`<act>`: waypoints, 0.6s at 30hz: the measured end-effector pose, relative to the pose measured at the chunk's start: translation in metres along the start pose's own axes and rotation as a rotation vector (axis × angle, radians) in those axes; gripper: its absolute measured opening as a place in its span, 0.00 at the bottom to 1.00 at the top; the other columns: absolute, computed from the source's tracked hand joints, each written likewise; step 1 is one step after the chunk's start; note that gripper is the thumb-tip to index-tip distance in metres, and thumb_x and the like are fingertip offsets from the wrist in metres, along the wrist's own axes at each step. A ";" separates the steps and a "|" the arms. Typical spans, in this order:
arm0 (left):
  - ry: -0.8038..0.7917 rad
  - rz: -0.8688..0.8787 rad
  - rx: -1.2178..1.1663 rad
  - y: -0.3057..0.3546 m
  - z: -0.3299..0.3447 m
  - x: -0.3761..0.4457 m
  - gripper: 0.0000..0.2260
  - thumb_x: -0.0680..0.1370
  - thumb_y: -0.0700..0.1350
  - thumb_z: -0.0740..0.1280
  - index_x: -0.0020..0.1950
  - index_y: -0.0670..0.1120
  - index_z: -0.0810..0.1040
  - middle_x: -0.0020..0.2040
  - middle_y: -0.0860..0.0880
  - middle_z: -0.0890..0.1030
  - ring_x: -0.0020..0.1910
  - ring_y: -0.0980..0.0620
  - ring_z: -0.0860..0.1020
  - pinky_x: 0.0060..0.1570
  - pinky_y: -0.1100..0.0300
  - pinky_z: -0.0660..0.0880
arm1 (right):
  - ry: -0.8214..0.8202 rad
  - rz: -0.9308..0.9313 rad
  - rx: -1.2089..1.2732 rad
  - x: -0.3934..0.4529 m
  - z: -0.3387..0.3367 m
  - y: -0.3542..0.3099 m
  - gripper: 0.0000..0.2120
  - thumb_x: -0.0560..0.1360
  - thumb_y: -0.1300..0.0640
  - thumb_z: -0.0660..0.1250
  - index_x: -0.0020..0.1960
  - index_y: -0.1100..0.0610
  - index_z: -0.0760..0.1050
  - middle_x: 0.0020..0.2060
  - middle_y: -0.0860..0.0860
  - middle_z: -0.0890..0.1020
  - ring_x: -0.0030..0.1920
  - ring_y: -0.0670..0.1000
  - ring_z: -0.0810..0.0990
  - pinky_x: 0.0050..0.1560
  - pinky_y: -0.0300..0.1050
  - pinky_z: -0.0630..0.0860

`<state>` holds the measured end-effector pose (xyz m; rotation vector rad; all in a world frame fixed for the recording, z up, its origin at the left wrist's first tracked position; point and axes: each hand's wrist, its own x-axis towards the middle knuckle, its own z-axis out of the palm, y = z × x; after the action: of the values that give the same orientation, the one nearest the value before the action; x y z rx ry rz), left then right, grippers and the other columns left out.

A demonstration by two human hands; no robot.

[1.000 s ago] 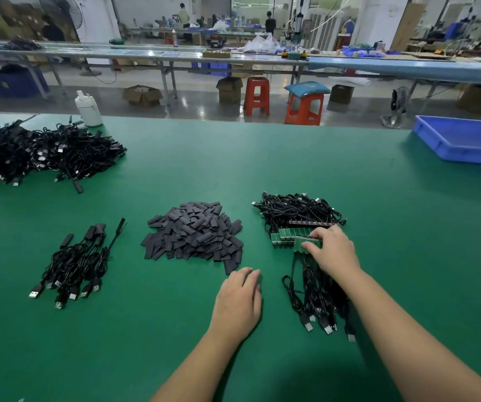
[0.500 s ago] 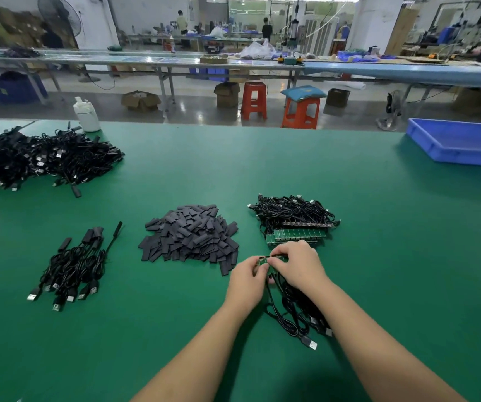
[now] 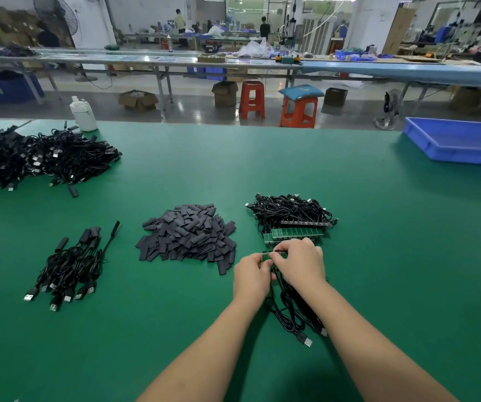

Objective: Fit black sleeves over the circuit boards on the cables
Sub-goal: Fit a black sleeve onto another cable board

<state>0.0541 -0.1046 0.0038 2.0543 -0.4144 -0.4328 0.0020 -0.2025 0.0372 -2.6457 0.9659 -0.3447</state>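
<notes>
Both hands meet over one green board (image 3: 274, 254): the left hand (image 3: 251, 276) and the right hand (image 3: 300, 262) pinch it between curled fingertips, its long axis running left to right, its cable (image 3: 288, 317) trailing back toward the person. The sleeves (image 3: 188, 235) lie in a heap just left of the grip, so the left hand is much the nearer to fetch one. Beyond the grip, the remaining boards (image 3: 297, 233) wait in a row.
</notes>
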 end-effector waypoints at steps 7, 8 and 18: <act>0.102 0.030 0.065 0.006 0.003 -0.005 0.16 0.79 0.41 0.63 0.31 0.46 0.73 0.26 0.52 0.76 0.22 0.64 0.72 0.22 0.70 0.64 | 0.123 -0.041 -0.063 -0.004 0.010 -0.001 0.11 0.79 0.46 0.65 0.54 0.47 0.83 0.47 0.45 0.83 0.56 0.50 0.72 0.58 0.48 0.67; 0.088 0.014 0.031 0.004 0.002 -0.004 0.13 0.79 0.41 0.63 0.34 0.45 0.76 0.29 0.52 0.79 0.23 0.66 0.74 0.23 0.71 0.65 | 0.134 -0.055 -0.073 -0.002 0.011 0.001 0.11 0.79 0.46 0.65 0.55 0.47 0.83 0.48 0.44 0.83 0.55 0.50 0.72 0.57 0.48 0.67; -0.274 -0.159 -0.256 -0.044 -0.061 0.012 0.09 0.82 0.42 0.64 0.48 0.38 0.80 0.43 0.45 0.86 0.34 0.47 0.84 0.26 0.62 0.73 | 0.073 0.018 -0.071 0.030 0.000 0.067 0.15 0.80 0.44 0.64 0.61 0.50 0.79 0.60 0.50 0.80 0.68 0.54 0.69 0.69 0.53 0.63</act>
<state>0.0976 -0.0428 -0.0071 1.7896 -0.3386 -0.8270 -0.0145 -0.2711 0.0164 -2.7034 1.0420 -0.4126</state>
